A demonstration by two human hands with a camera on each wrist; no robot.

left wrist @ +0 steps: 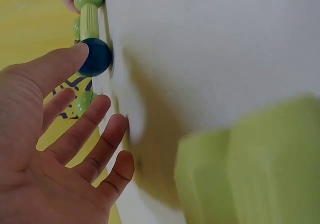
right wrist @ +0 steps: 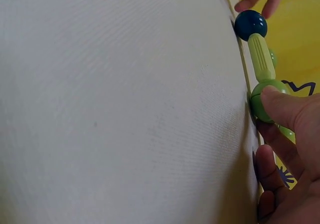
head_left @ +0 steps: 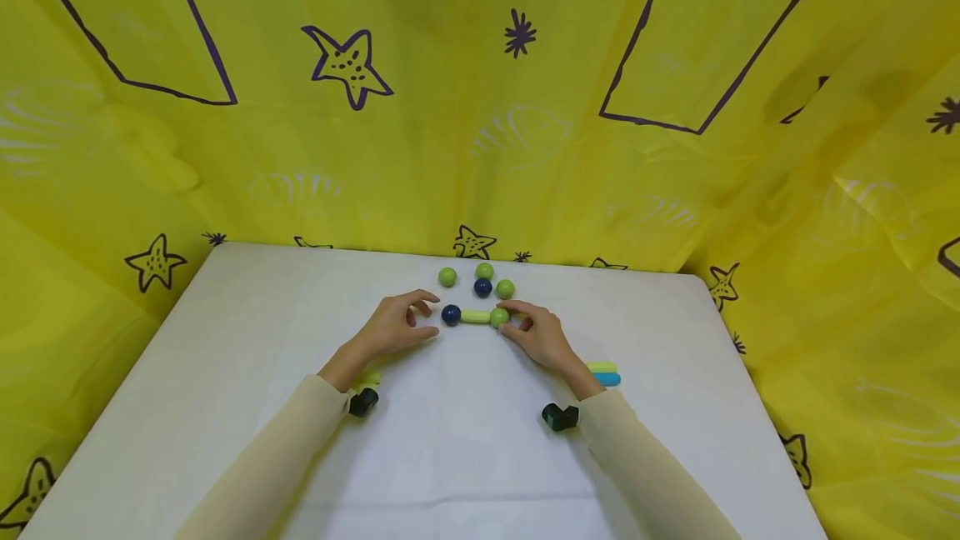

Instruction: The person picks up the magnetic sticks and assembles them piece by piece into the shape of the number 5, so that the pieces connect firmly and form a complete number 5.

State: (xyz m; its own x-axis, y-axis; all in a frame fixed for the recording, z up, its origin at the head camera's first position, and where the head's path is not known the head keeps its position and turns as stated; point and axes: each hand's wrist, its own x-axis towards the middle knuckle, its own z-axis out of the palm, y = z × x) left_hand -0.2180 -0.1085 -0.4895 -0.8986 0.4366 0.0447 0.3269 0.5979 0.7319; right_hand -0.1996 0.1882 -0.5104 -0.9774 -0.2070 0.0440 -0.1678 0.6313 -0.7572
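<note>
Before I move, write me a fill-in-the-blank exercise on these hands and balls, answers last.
1. In the head view, the right hand pinches the rod's right-end ball, coloured ____.
2. The left-end ball is dark ____.
3. Beyond the rod lie ____ loose green balls.
4. The left hand holds ____.

Missing words: green; blue; three; nothing.

Bright, even light fills the head view; both wrist views look dimmer, soft shadows crossing the desk (head_left: 450, 432). At four o'clock, left wrist, pale green rods (left wrist: 275, 169) blur.
</note>
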